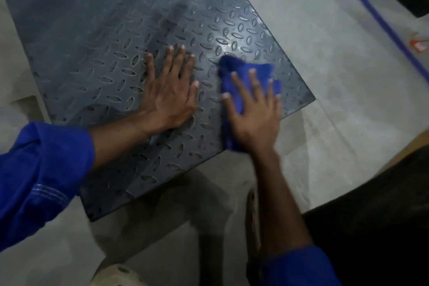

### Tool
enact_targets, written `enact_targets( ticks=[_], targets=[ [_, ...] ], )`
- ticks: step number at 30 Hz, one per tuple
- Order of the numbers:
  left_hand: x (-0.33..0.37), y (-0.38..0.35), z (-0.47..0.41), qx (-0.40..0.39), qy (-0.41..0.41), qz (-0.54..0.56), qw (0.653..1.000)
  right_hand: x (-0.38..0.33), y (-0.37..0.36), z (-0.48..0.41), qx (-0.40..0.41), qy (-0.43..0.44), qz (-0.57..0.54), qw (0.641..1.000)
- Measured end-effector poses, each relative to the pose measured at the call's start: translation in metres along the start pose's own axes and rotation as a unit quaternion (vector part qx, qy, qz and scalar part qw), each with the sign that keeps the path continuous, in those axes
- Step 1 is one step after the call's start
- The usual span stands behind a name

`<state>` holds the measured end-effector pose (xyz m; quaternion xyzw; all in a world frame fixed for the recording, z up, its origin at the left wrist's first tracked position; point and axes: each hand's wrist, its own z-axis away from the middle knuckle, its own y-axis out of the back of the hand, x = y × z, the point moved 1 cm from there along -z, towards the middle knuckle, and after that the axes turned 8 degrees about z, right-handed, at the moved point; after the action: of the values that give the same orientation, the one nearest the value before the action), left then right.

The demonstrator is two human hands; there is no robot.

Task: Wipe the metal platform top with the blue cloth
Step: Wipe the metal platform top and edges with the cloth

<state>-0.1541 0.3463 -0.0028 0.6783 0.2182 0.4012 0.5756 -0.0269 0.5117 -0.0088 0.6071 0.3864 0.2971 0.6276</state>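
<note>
The metal platform is a dark grey tread plate with raised oval studs, filling the upper middle of the view. My left hand lies flat on it with fingers spread, holding nothing. My right hand presses flat on the blue cloth, which is bunched on the plate near its right corner. Part of the cloth sticks out beyond my fingertips, and a strip shows under my wrist at the plate's near edge. Both forearms come from blue sleeves.
A pale concrete floor surrounds the platform. A blue line runs diagonally across the floor at the right, with a small orange and white object near it. Dark frame posts rise at the platform's far edge. A dark area lies at the lower right.
</note>
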Motion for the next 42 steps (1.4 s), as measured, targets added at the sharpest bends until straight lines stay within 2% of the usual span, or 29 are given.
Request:
enact_targets(
  ticks=[2,4,5,8,10,16,19,23,26,30,32,36,39,42],
  targets=[
    [-0.001,0.001,0.002,0.005,-0.005,0.011,1.0,0.049,0.012,-0.038,0.003,-0.117,-0.016,0.993],
    [-0.002,0.001,0.003,0.01,-0.009,0.015,1.0,0.059,0.015,-0.045,0.011,-0.179,-0.053,0.982],
    [-0.002,0.001,0.003,0.012,-0.007,0.015,1.0,0.044,0.012,-0.035,0.019,-0.17,-0.045,0.984],
    [-0.002,0.001,0.001,0.011,-0.004,0.013,1.0,-0.012,0.0,0.017,0.012,-0.049,-0.022,0.998],
    [-0.002,0.002,0.002,0.013,-0.005,0.011,1.0,-0.015,-0.001,0.02,-0.007,-0.007,-0.013,1.0],
    [-0.005,0.0,0.004,0.019,-0.008,0.005,1.0,0.043,0.027,-0.107,-0.064,-0.09,-0.037,0.993],
    [-0.005,-0.001,0.004,0.023,-0.004,0.004,1.0,0.009,0.02,-0.068,-0.034,-0.069,-0.014,0.997],
    [-0.005,0.0,0.001,0.018,0.008,0.012,1.0,-0.04,0.002,0.009,-0.017,0.015,-0.016,1.0],
    [-0.014,0.005,-0.01,0.013,0.028,0.026,0.999,-0.026,0.006,-0.05,-0.011,0.012,-0.02,1.0],
    [-0.045,0.014,-0.026,0.022,0.077,0.019,0.997,-0.011,0.015,-0.13,-0.025,-0.059,-0.034,0.997],
    [-0.054,0.017,-0.03,0.025,0.091,0.013,0.995,-0.039,0.01,-0.108,-0.036,-0.064,-0.042,0.996],
    [-0.058,0.017,-0.042,0.04,0.111,0.0,0.993,-0.091,-0.003,-0.013,-0.017,0.06,-0.033,0.998],
    [-0.067,0.02,-0.052,0.05,0.114,0.002,0.992,-0.075,0.002,-0.073,-0.044,0.093,-0.018,0.995],
    [-0.074,0.023,-0.057,0.054,0.106,0.013,0.993,-0.048,0.009,-0.166,-0.045,0.052,0.002,0.998]
  ],
)
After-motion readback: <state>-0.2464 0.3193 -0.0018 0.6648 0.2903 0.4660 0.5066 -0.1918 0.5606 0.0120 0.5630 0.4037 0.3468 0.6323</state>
